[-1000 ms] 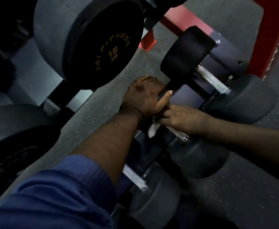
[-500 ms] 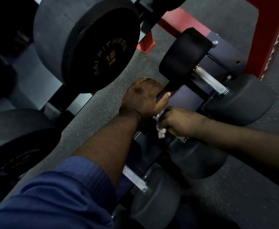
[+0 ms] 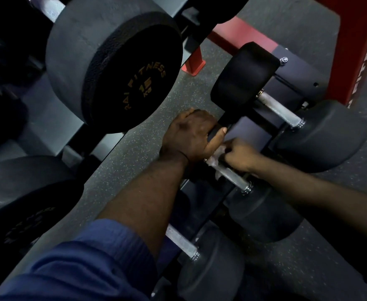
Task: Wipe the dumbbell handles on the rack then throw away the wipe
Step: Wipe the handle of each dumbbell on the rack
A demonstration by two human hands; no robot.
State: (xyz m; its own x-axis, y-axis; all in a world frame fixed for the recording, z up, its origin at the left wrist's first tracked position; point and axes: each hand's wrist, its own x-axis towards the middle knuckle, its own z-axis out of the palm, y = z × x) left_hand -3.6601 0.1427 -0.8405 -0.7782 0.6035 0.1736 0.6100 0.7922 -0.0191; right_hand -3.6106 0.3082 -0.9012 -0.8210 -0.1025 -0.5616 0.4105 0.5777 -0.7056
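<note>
The left hand (image 3: 189, 135) grips a black dumbbell head; the right hand (image 3: 241, 156) clutches a crumpled white wipe (image 3: 216, 157) against the middle dumbbell's silver metal handle (image 3: 232, 177). Wiping underway; disposal remains.

3 dumbbells (image 3: 263, 216) lie side by side on the rack (image 3: 295, 77).

Right hand (image 3: 240, 156) presses white wipe (image 3: 216, 158) on middle dumbbell handle (image 3: 232, 177); left hand (image 3: 189, 135) braces.
</note>
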